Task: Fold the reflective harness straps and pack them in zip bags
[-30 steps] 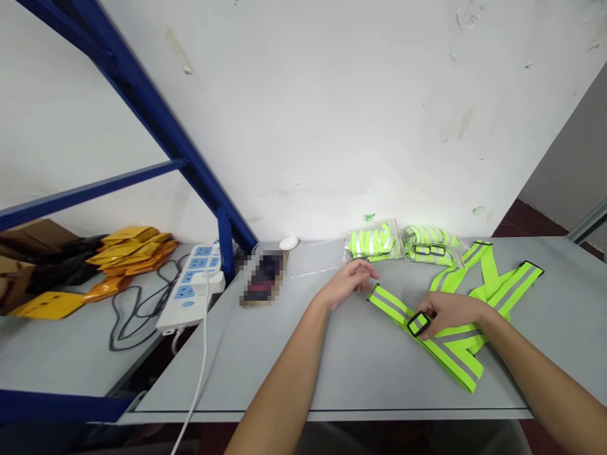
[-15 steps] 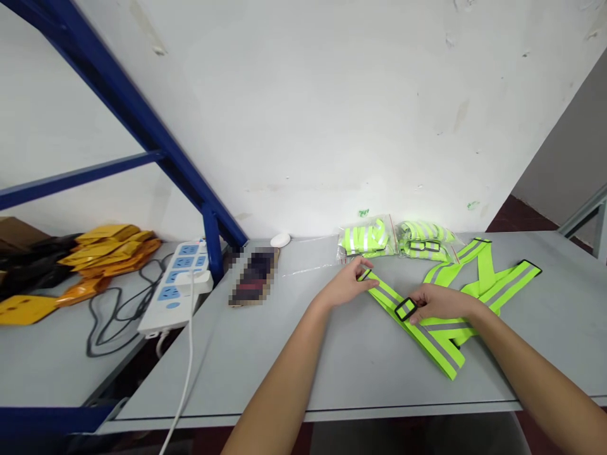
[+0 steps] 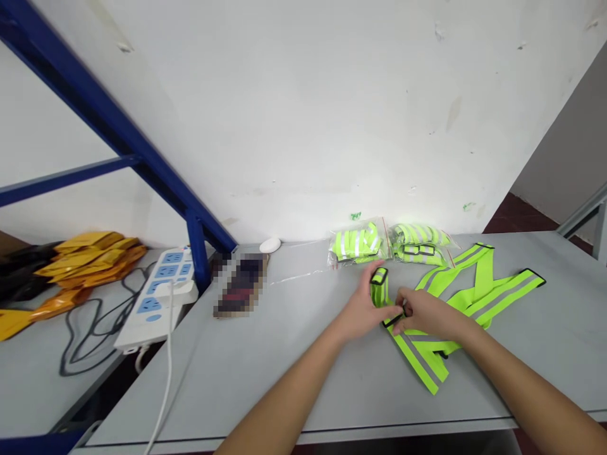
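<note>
A neon yellow-green reflective vest harness [image 3: 497, 300] with grey reflective stripes lies spread on the grey table, its straps crossing at the right. My left hand [image 3: 363, 309] is shut on a strap end [image 3: 379, 287], which stands up folded between the fingers. My right hand [image 3: 427, 314] pinches a black plastic buckle [image 3: 394, 320], partly hidden by my fingers. Just beyond my left hand are two clear plastic bags of folded reflective straps [image 3: 356, 244] [image 3: 420, 245] against the wall.
The grey table [image 3: 284, 354] holds a pixelated phone [image 3: 241, 284] and a small white round object [image 3: 270, 245]. At left stand a white power strip [image 3: 156, 297] with a white cable, a blue metal frame [image 3: 109, 139], and yellow packets [image 3: 90, 265] on a lower shelf.
My hands have come closer together. The strap end now stands up in my left hand, and the buckle has tilted and moved towards it. The view has shifted slightly.
</note>
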